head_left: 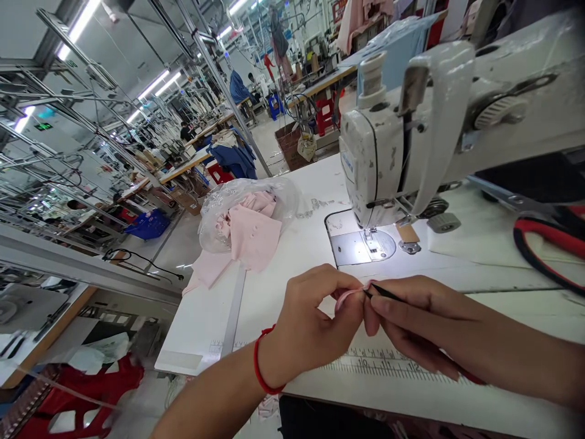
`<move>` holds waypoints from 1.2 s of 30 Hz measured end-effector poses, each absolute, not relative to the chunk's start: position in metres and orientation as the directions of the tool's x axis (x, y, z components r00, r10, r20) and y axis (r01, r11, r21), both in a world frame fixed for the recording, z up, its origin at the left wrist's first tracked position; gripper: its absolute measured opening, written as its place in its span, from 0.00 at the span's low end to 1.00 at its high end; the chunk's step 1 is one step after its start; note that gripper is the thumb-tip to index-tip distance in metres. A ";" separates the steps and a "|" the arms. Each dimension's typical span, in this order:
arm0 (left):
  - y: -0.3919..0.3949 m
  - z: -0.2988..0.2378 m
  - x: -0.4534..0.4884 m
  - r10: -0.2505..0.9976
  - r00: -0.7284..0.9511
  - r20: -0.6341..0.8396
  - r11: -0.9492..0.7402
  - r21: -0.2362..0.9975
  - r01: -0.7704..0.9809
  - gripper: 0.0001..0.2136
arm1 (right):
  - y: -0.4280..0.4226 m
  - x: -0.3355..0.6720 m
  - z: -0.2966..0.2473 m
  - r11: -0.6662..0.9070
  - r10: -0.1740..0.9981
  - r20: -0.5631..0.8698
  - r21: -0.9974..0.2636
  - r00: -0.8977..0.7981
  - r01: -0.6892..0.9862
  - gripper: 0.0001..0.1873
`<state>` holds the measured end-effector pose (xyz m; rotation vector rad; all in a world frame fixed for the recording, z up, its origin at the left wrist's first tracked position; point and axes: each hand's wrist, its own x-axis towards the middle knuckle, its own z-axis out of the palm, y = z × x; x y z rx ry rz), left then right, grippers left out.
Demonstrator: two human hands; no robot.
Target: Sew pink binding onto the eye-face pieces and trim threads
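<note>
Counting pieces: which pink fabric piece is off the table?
The narrow pink strip between left hand and right hand; the larger pink pieces lie on the table.

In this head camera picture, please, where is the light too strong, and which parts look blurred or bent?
In the head view, the metal needle plate of the sewing machine shows bright glare; the ceiling tube lights are washed out white; the red plastic stool at lower left is blurred; the wide lens bends the white table's long edge.

A thin red cord bracelet rings the left wrist; the left forearm and right forearm are bare
</note>
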<state>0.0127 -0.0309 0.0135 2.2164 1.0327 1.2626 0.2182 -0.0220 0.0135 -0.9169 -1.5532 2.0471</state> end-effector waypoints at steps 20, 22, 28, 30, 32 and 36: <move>-0.030 0.013 0.013 0.715 0.335 0.613 -0.697 0.594 0.401 0.06 | -0.024 0.217 0.013 -0.288 0.682 -0.256 -0.955 -0.685 0.070 0.30; -0.030 0.013 0.013 0.726 0.333 0.602 -0.687 0.610 0.394 0.06 | -0.025 0.216 0.013 -0.283 0.685 -0.245 -0.957 -0.686 0.060 0.30; -0.030 0.013 0.013 0.701 0.336 0.629 -0.712 0.590 0.380 0.06 | -0.025 0.217 0.012 -0.304 0.684 -0.249 -0.952 -0.686 0.041 0.34; -0.031 0.013 0.013 0.704 0.331 0.628 -0.709 0.594 0.380 0.06 | -0.024 0.218 0.010 -0.308 0.680 -0.256 -0.950 -0.687 0.049 0.35; -0.031 0.013 0.013 0.728 0.321 0.605 -0.685 0.624 0.377 0.06 | -0.023 0.219 0.009 -0.308 0.678 -0.263 -0.950 -0.687 0.060 0.36; -0.032 0.013 0.013 0.797 0.294 0.528 -0.603 0.720 0.344 0.06 | -0.022 0.219 0.009 -0.282 0.682 -0.252 -0.957 -0.687 0.071 0.36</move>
